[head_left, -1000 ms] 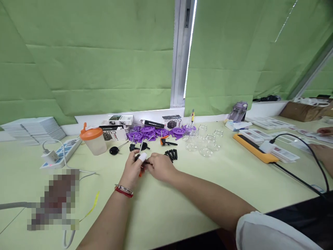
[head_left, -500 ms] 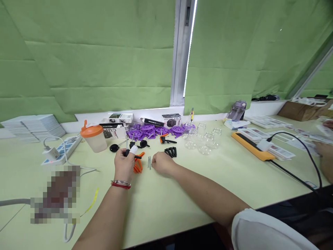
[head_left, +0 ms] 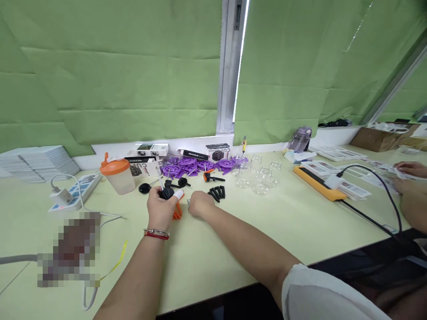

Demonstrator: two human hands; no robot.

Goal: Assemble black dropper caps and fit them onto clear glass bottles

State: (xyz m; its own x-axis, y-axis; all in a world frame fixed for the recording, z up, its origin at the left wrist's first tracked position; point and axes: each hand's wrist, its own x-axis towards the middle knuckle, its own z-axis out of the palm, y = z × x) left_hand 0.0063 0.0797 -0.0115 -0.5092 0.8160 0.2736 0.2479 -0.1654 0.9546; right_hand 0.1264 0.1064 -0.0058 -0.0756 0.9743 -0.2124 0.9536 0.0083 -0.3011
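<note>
Beneath the left grip [head_left: 162, 210] and the right grip [head_left: 202, 204], the pale counter [head_left: 193, 262] is spreading wide to both sides. Beyond the two grips, a heap of purple spoked parts [head_left: 190, 165] is lying in a tangle. Beyond and to the right of the right grip, clear glass vessels [head_left: 260, 175] are standing clustered, and left of the left grip a cup [head_left: 126, 182] is standing under an orange lid [head_left: 114, 167].

Both grips are sitting apart, whereas one second ago they were meeting at one spot. The left grip is staying clamped on a black part [head_left: 167, 193]; its white-covered thumb [head_left: 179, 194] is reaching farther right, and the part is showing a rounder, chunkier side than half a second ago, when a thin black end was sticking out rightward. From that part a slim metal rod [head_left: 159, 177] is rising with a leftward tilt, where it was standing nearly upright.

Just right of the right grip, four short black pieces [head_left: 217, 193] are lying side by side. Between the grips, slender orange pieces [head_left: 178, 212] are lying bunched, partly behind the left one. At the right grip's near edge, silver screws [head_left: 188, 203] are barely peeking out; half a second ago several were showing. The right grip is curling over them, but the contact is hidden, so I cannot tell whether it is pinching or only touching them.
</note>
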